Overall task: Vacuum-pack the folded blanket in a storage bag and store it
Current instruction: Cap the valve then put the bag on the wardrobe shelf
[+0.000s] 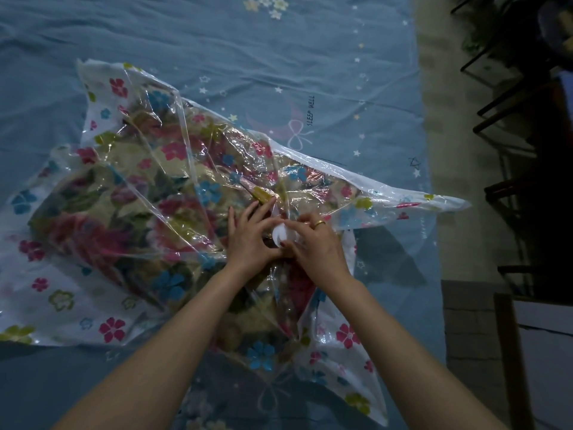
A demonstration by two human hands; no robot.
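A clear plastic storage bag [93,293] printed with coloured flowers lies crumpled on the bed. Inside it sits the folded floral blanket [124,212], filling the bag's middle. A round white valve cap [280,233] sits on the bag's top face. My left hand [248,237] lies to the left of the cap, thumb touching it, fingers stretched over the plastic. My right hand [313,240], with a gold ring, pinches the cap from the right with thumb and fingertips. The valve's base is hidden under my fingers.
The bag rests on a blue bed sheet [217,41] with stars and the words "SLEEP WELL". The bed's right edge meets a pale floor strip [449,150]. Dark metal shelving [527,150] stands at the far right, and a wooden chair leg [511,352] is near.
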